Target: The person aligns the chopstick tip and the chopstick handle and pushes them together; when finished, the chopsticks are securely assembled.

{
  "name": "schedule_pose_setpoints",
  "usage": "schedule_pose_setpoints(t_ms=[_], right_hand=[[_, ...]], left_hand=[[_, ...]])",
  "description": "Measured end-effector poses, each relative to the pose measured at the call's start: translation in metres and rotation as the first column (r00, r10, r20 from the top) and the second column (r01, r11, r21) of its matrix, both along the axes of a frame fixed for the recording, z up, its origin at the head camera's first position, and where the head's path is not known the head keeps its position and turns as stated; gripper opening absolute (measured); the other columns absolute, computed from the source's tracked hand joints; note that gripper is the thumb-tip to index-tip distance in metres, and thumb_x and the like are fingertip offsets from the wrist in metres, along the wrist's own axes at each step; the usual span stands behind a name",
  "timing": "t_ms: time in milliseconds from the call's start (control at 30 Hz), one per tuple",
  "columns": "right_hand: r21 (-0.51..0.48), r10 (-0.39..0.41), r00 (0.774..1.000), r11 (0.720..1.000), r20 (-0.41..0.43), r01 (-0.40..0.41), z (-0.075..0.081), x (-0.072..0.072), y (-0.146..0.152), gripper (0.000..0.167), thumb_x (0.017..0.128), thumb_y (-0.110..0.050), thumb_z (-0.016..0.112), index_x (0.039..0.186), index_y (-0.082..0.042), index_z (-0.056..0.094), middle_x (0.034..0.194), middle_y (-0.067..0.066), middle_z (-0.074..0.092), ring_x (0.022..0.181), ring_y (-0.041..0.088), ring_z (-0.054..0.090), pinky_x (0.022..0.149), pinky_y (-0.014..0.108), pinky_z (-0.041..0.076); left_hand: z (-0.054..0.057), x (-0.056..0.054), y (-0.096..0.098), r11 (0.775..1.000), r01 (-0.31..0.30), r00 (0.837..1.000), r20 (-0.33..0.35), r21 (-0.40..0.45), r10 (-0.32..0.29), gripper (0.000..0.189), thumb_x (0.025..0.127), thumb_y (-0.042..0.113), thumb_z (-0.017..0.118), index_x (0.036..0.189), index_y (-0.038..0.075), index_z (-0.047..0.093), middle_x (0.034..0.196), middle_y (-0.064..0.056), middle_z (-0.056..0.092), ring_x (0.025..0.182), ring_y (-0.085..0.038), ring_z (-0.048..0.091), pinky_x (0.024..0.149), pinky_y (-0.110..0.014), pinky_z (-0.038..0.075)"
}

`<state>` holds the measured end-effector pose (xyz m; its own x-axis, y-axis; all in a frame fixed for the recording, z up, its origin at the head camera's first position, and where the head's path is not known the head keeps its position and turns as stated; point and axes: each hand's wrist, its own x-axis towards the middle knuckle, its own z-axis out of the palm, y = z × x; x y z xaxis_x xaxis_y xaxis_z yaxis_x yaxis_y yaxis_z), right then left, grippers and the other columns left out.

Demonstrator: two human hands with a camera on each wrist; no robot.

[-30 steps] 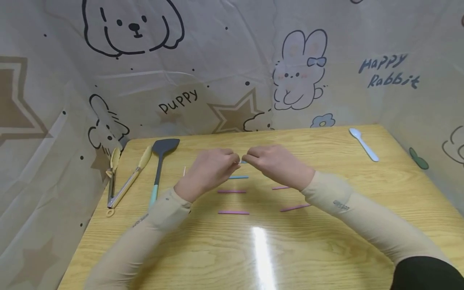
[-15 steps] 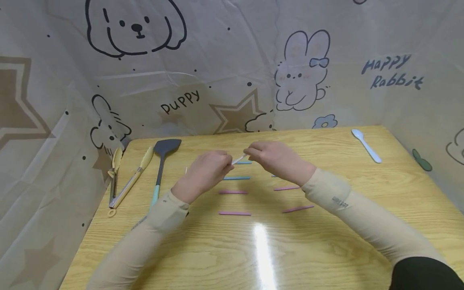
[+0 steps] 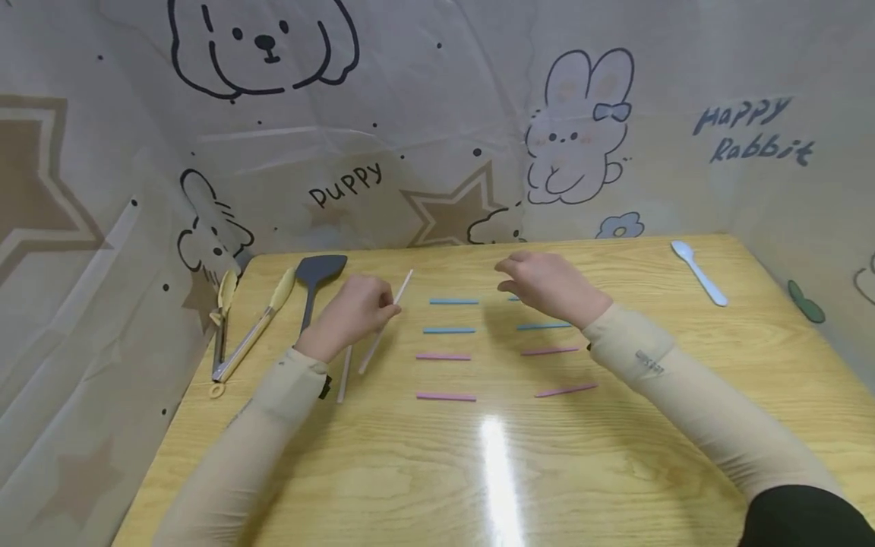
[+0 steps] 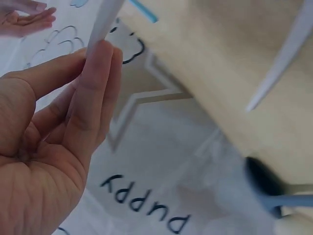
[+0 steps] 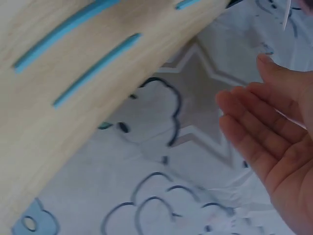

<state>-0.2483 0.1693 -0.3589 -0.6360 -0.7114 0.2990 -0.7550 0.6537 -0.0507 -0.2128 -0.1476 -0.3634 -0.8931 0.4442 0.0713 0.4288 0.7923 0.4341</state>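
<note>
Thumb and fingertips of my left hand [image 3: 355,313] pinch a thin white stick [image 3: 374,349], slanted above the left part of the table. In the left wrist view this white stick [image 4: 104,22] rises from the fingertips. A second white stick [image 3: 345,372] lies on the table beside it, partly behind the hand. My right hand [image 3: 550,287] hovers over the far blue sticks with fingers loosely bent, holding nothing; the right wrist view shows its bare palm [image 5: 279,132]. Blue sticks [image 3: 449,330] and pink sticks [image 3: 446,396] lie in two columns between and below the hands.
On the left lie a dark spatula [image 3: 321,267], tongs [image 3: 256,328] and a smaller pair of tongs [image 3: 220,323]. A pale blue spoon [image 3: 699,273] lies at the far right. Printed cloth [image 3: 424,114] walls the table's back and sides.
The hands were together over the middle, both on the white stick. My right hand has let go and moved right; the left has carried the stick leftward and down.
</note>
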Motion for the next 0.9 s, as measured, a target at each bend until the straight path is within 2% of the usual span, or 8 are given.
schedule_pose_setpoints(t_ms=[100, 267, 367, 533, 700, 833, 900], right_hand=[[0.026, -0.076, 0.995, 0.997, 0.071, 0.074, -0.008, -0.010, 0.008, 0.030, 0.087, -0.012, 0.077, 0.110, 0.005, 0.068, 0.099, 0.018, 0.069, 0.081, 0.029, 0.069, 0.071, 0.039, 0.057], [0.080, -0.171, 0.969, 0.984, 0.181, 0.158, -0.019, -0.023, 0.018, 0.030, 0.088, -0.011, 0.076, 0.111, 0.006, 0.067, 0.106, 0.020, 0.069, 0.093, 0.034, 0.067, 0.082, 0.044, 0.055], [0.098, -0.193, 0.955, 0.980, 0.227, 0.175, -0.025, -0.028, 0.023, 0.031, 0.088, -0.009, 0.076, 0.113, 0.007, 0.067, 0.110, 0.021, 0.068, 0.099, 0.036, 0.066, 0.086, 0.046, 0.053], [0.115, -0.195, 0.948, 0.979, 0.253, 0.171, -0.031, -0.032, 0.026, 0.031, 0.088, -0.007, 0.075, 0.113, 0.007, 0.066, 0.110, 0.022, 0.067, 0.100, 0.036, 0.065, 0.087, 0.046, 0.053], [0.143, -0.209, 0.939, 0.974, 0.273, 0.175, -0.032, -0.034, 0.026, 0.029, 0.088, -0.007, 0.075, 0.112, 0.007, 0.067, 0.111, 0.023, 0.067, 0.100, 0.036, 0.065, 0.088, 0.046, 0.052], [0.185, -0.241, 0.917, 0.964, 0.319, 0.189, -0.034, -0.035, 0.025, 0.026, 0.091, -0.007, 0.071, 0.113, 0.006, 0.067, 0.115, 0.023, 0.066, 0.105, 0.038, 0.063, 0.092, 0.048, 0.050], [0.202, -0.258, 0.908, 0.959, 0.331, 0.199, -0.035, -0.035, 0.025, 0.025, 0.092, -0.007, 0.069, 0.114, 0.006, 0.067, 0.116, 0.023, 0.065, 0.106, 0.038, 0.062, 0.092, 0.049, 0.050]], left_hand=[[-0.006, -0.004, -0.004, 0.999, -0.031, 0.998, 0.058, 0.007, 0.030, 0.022, 0.093, 0.011, 0.070, 0.073, 0.001, 0.070, 0.060, -0.002, 0.062, 0.049, -0.013, 0.057, 0.046, -0.027, 0.046], [-0.017, -0.006, -0.008, 0.995, -0.094, 0.990, 0.107, -0.017, 0.095, 0.031, 0.091, 0.009, 0.071, 0.060, 0.006, 0.068, 0.055, -0.004, 0.064, 0.044, -0.014, 0.055, 0.047, -0.026, 0.045], [-0.021, -0.007, -0.010, 0.991, -0.130, 0.979, 0.156, -0.030, 0.133, 0.033, 0.090, 0.009, 0.071, 0.057, 0.007, 0.068, 0.052, -0.003, 0.063, 0.045, -0.016, 0.059, 0.049, -0.026, 0.046], [-0.023, -0.007, -0.012, 0.986, -0.168, 0.961, 0.219, -0.020, 0.169, 0.032, 0.088, 0.006, 0.072, 0.056, 0.003, 0.068, 0.052, -0.005, 0.063, 0.050, -0.021, 0.066, 0.057, -0.030, 0.055], [-0.025, -0.010, -0.013, 0.978, -0.205, 0.944, 0.255, -0.041, 0.209, 0.030, 0.087, 0.006, 0.073, 0.057, 0.002, 0.068, 0.053, -0.008, 0.064, 0.051, -0.021, 0.067, 0.063, -0.031, 0.057], [-0.029, -0.015, -0.014, 0.972, -0.223, 0.933, 0.274, -0.072, 0.235, 0.027, 0.085, 0.005, 0.074, 0.059, 0.001, 0.068, 0.054, -0.008, 0.065, 0.052, -0.022, 0.068, 0.063, -0.030, 0.056], [-0.031, -0.016, -0.014, 0.970, -0.225, 0.931, 0.274, -0.090, 0.241, 0.027, 0.085, 0.004, 0.074, 0.058, 0.002, 0.068, 0.054, -0.008, 0.065, 0.052, -0.022, 0.067, 0.066, -0.031, 0.056]])
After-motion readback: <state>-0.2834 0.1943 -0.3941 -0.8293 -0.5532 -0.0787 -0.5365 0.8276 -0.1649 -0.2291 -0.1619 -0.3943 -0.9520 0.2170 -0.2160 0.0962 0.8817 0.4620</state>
